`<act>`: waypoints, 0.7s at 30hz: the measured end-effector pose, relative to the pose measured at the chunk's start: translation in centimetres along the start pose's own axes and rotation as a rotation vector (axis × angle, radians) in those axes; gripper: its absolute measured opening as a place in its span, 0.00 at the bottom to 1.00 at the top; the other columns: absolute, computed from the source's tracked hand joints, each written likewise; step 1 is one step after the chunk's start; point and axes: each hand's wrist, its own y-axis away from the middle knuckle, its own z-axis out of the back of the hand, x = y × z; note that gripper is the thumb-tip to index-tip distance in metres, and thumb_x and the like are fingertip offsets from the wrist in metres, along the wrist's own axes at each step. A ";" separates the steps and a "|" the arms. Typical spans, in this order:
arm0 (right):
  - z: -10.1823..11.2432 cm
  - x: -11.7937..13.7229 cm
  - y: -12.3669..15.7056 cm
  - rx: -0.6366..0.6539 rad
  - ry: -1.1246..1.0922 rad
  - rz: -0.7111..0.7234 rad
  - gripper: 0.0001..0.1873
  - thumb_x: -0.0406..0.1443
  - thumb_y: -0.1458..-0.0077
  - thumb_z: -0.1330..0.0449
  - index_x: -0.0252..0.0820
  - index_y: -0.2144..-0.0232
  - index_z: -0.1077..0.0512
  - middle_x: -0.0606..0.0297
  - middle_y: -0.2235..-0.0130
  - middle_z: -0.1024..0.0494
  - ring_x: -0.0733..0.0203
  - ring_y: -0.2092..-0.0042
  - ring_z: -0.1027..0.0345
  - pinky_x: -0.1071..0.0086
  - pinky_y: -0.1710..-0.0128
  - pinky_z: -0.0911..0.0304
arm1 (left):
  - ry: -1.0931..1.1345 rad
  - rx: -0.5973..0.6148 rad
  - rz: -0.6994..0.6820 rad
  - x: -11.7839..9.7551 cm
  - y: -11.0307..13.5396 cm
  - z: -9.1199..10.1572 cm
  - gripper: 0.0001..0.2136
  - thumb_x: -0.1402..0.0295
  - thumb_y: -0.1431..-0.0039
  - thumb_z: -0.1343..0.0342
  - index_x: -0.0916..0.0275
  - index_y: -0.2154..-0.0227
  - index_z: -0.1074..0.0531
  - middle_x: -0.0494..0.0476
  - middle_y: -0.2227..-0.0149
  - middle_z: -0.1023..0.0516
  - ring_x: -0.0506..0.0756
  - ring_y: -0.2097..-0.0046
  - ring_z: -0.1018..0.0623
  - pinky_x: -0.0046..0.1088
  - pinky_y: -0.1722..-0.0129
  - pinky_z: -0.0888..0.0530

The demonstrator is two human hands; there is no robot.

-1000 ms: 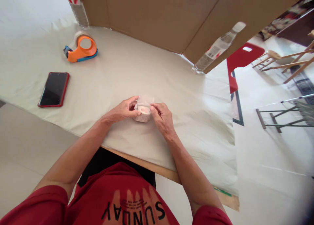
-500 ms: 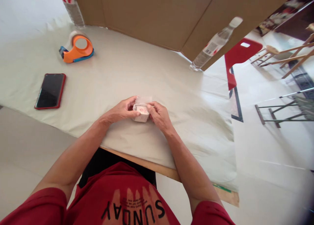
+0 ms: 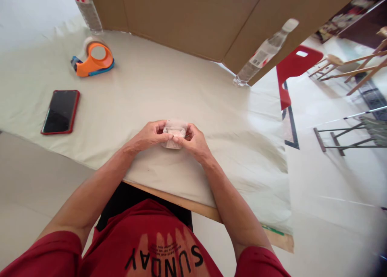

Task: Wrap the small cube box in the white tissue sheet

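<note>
A small whitish box with a translucent flap standing up at its far side rests between my hands near the table's front edge. My left hand grips the box from the left, its thumb across the near top edge. From the other side my right hand holds it, thumb tip meeting the left thumb over the front. What lies inside the box is mostly covered by the thumbs, and its print is too small to read.
A black phone in a red case lies at the left, with an orange tape dispenser beyond it. Clear bottles stand before a cardboard panel at the back. A red chair is off the right side.
My right thumb has moved left over the box's near edge, up to my left thumb. More of the translucent flap shows standing up behind.
</note>
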 end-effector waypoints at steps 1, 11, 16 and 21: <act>-0.1 0.0 0.1 -0.015 -0.003 -0.018 0.32 0.54 0.60 0.28 0.43 0.59 0.31 0.61 0.58 0.22 0.58 0.59 0.28 0.65 0.61 0.30 | -0.003 -0.005 0.009 0.0 0.0 0.0 0.21 0.61 0.50 0.36 0.66 0.54 0.24 0.59 0.57 0.18 0.58 0.56 0.20 0.31 0.57 0.25; 0.1 0.6 0.3 -0.041 0.152 0.020 0.22 0.51 0.53 0.32 0.43 0.65 0.29 0.67 0.67 0.27 0.63 0.67 0.36 0.69 0.67 0.39 | -0.056 -0.063 0.009 0.8 -0.3 0.3 0.19 0.59 0.49 0.37 0.66 0.57 0.22 0.57 0.62 0.18 0.55 0.62 0.21 0.29 0.62 0.26; 0.4 0.1 -0.3 -0.025 0.143 0.016 0.19 0.50 0.50 0.35 0.41 0.65 0.27 0.68 0.71 0.28 0.64 0.69 0.38 0.69 0.68 0.40 | -0.125 -0.099 -0.043 0.9 -0.5 0.3 0.20 0.59 0.46 0.40 0.65 0.54 0.23 0.58 0.58 0.18 0.56 0.59 0.21 0.29 0.60 0.26; 0.3 -0.2 -0.7 -0.022 0.121 0.018 0.20 0.51 0.50 0.35 0.40 0.66 0.26 0.67 0.71 0.27 0.64 0.69 0.36 0.70 0.68 0.40 | -0.128 -0.043 -0.002 1.3 -0.6 0.8 0.31 0.58 0.47 0.38 0.67 0.42 0.30 0.63 0.53 0.20 0.58 0.55 0.21 0.31 0.58 0.26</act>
